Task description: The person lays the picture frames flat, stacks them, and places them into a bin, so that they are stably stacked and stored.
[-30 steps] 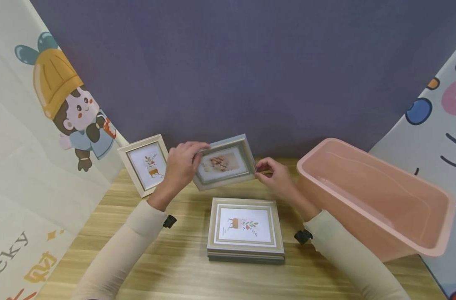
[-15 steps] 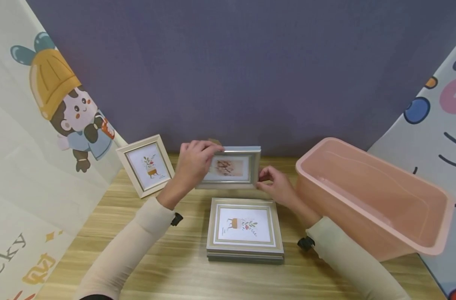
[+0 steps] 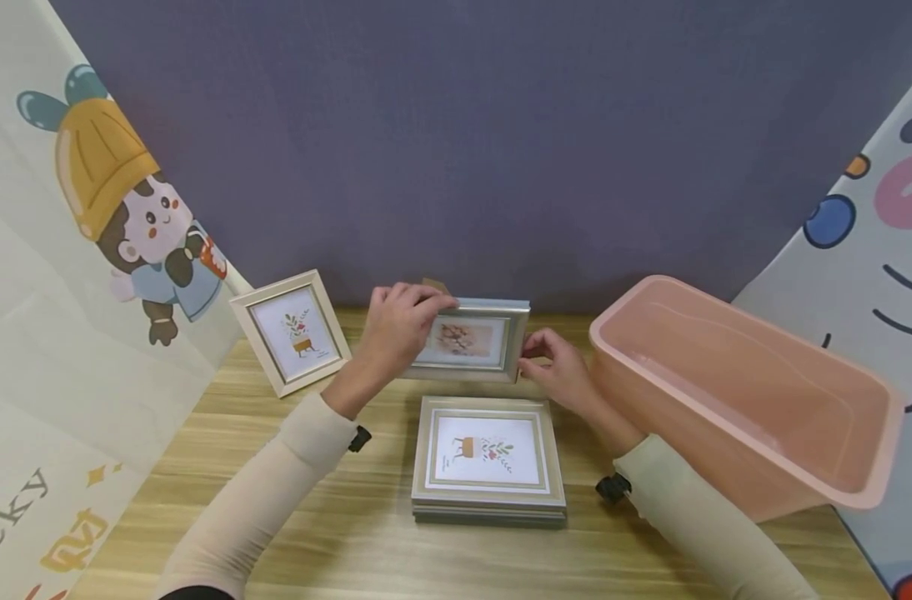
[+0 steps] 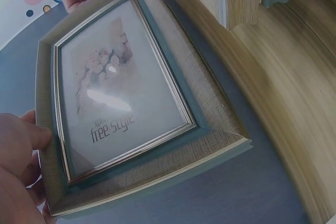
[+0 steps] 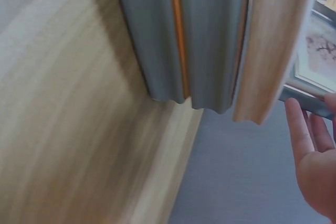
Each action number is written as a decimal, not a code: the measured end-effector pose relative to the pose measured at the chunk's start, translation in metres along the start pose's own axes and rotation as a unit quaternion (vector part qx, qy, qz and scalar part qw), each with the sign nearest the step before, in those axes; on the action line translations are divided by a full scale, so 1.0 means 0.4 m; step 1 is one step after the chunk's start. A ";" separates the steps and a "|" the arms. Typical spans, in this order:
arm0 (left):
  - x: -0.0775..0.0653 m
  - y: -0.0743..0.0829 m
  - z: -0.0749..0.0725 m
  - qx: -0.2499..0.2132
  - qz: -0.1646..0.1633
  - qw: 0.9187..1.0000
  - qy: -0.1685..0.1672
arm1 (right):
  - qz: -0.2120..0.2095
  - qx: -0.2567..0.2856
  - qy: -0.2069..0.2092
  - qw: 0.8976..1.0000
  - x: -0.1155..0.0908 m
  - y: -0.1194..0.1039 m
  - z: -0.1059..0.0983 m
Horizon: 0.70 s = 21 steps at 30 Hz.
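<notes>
Held frame [image 3: 471, 342] at frame center, landscape, near upright, just behind the stack [image 3: 489, 454]. Left hand [image 3: 402, 327] grips its left end – fingers over the top edge in the head view, thumb on the front in the left wrist view. Right hand [image 3: 561, 371] pinches the right edge low down, thumb and fingers nearly closed on it. Whether the lower edge touches the table [image 3: 381, 492] – can't tell.

Edges and room: the stack's far edge sits close below the held frame, narrow strip of wood between in the head view. Right hand fills most of the gap between held frame and tub [image 3: 696, 437]; left hand fills most of the gap to the standing frame [image 3: 291, 333]. Tub runs from center right to lower right, near end close to the right panel [image 3: 794, 275]. Standing frame, portrait and tilted back, is left of center near the left panel [image 3: 21, 292]. Back wall [image 3: 501, 150] rises close behind. Widest bare wood: bottom center, in front of the stack, plus lower left beside the sleeve.

Counts: 2 hands, 1 held frame, 1 standing frame, 1 stack – several edge layers, exact number unclear – 1 tub, 2 side panels, 1 back wall, 2 black clips, 1 at each cuff.
</notes>
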<state>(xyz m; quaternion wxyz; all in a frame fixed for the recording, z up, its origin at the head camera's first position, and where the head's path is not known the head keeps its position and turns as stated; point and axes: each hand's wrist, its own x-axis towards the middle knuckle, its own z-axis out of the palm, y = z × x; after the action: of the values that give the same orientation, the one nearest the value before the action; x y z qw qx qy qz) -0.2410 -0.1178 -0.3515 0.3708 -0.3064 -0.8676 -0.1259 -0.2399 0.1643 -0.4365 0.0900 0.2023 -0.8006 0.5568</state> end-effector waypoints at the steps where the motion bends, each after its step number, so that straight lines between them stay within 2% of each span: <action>1: 0.000 0.001 0.000 -0.001 0.000 1.000 -0.001 | -0.003 0.009 0.005 1.000 0.003 -0.001 -0.001; 6: -0.001 0.004 0.004 0.002 -0.001 1.000 -0.003 | -0.014 0.058 0.029 0.998 0.013 -0.018 -0.006; 11: -0.001 0.007 0.011 0.001 0.003 1.000 0.001 | -0.030 0.078 0.048 0.995 0.020 -0.037 -0.012; 21: 0.002 0.017 0.019 -0.005 0.003 1.000 0.002 | -0.065 0.064 0.044 0.995 0.023 -0.051 -0.032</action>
<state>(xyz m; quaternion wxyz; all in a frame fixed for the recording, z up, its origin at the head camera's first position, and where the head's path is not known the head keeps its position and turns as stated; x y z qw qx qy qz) -0.2416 -0.1087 -0.3563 0.3715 -0.3110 -0.8652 -0.1296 -0.2407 0.1682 -0.4110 0.1481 0.2347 -0.7434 0.6086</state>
